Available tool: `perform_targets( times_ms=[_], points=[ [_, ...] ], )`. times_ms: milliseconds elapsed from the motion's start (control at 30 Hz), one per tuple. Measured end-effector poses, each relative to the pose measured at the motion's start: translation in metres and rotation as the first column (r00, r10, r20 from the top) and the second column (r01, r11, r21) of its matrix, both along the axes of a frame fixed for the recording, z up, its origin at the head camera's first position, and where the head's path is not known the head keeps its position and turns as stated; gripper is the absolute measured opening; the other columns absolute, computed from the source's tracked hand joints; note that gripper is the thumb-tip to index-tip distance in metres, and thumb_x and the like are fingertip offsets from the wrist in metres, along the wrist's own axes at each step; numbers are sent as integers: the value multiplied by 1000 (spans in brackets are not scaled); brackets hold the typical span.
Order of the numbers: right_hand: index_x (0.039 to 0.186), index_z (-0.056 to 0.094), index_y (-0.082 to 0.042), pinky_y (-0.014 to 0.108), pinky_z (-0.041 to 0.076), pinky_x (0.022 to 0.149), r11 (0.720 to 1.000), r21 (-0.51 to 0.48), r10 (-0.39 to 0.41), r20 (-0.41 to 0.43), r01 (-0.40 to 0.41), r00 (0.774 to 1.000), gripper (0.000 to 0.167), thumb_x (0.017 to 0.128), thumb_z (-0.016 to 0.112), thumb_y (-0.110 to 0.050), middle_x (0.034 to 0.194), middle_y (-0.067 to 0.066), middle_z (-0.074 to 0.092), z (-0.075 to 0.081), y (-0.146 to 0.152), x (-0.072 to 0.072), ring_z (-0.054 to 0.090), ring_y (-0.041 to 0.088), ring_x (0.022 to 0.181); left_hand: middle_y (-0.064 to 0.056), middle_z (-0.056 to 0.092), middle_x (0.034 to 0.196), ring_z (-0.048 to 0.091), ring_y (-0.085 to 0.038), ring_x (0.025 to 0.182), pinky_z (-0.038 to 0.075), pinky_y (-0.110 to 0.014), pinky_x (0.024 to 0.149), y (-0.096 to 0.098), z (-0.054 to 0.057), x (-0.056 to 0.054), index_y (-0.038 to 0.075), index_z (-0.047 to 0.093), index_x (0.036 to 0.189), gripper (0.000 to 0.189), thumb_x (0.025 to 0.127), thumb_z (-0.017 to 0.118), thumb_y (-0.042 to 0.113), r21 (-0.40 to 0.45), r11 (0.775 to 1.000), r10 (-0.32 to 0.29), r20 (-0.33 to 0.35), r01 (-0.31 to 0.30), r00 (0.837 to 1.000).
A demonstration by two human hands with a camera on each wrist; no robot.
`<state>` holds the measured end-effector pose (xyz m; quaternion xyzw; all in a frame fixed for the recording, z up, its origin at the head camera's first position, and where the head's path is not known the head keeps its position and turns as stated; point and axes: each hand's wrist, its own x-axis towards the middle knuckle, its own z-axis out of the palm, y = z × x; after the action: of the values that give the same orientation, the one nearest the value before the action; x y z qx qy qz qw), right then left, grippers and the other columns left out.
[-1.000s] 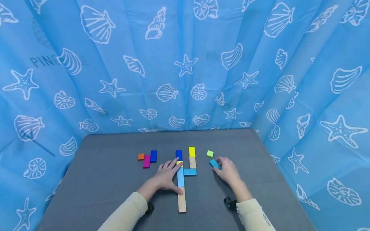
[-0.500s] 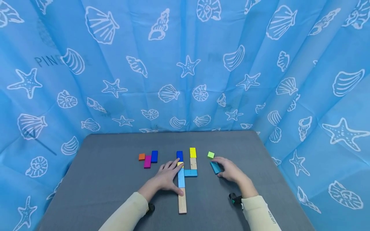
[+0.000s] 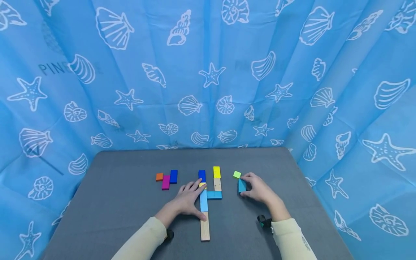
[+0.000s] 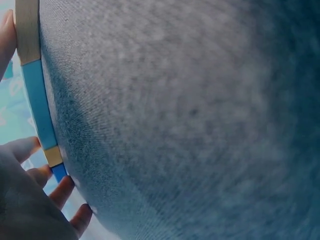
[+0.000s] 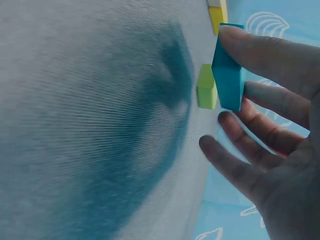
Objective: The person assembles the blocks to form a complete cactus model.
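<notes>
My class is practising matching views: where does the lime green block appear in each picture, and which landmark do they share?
Head: lime green block right of centre, just above the teal block.
Left wrist: not visible.
Right wrist: right of centre, left of the teal block.
Shared landmark: grey tabletop, all three.

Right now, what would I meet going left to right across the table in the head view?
Orange block, magenta block, left navy block, right navy block, far yellow block, green block, held teal block, right hand.

Head view downward, wrist views near hands (image 3: 186, 201) (image 3: 259, 190)
</notes>
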<state>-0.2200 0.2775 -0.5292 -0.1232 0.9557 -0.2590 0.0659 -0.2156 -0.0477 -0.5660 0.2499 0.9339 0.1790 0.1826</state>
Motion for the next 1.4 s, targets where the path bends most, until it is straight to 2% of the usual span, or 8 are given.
perform_targets(
  times_ms=[267,467,767,1067,1400],
  points=[
    [137,59,-4,54,48,102,1000,1,24,-21,-24,999,63,82,85,-22,137,17,59,10,-11,-10,58,33,119,-2,9,171,17,-37,152,20,-66,117,0,0,0,31,23,162,124,62,77,80,11,1000,-2,8,2,1000],
    [136,60,-1,53,50,99,997,5,77,-76,-77,994,61,85,83,-25,131,17,62,13,-18,-24,60,34,116,-1,9,171,17,-36,152,20,-65,118,-1,1,-3,32,23,162,123,62,76,80,-3,1000,-2,-3,2,1000],
    [140,59,-5,52,46,106,999,-3,42,-28,-42,999,65,85,83,-30,135,14,59,14,-32,-43,56,33,124,-2,10,171,18,-36,152,21,-65,118,0,-1,-1,31,24,162,123,62,76,80,-3,1000,3,19,-3,1000],
    [137,60,-1,51,52,96,994,-36,97,-76,-100,992,64,84,83,-30,132,17,60,23,-52,-65,62,34,114,-1,8,171,17,-35,152,19,-64,119,-3,2,-2,31,23,162,125,61,76,82,-19,1000,8,9,-8,1000],
    [140,59,-4,49,53,97,995,-61,72,-40,-74,997,66,86,82,-32,136,16,58,22,-58,-77,61,35,118,-1,7,171,16,-35,153,17,-64,119,1,0,-2,31,22,162,125,62,75,82,-15,1000,-7,19,7,1000]
  ],
)
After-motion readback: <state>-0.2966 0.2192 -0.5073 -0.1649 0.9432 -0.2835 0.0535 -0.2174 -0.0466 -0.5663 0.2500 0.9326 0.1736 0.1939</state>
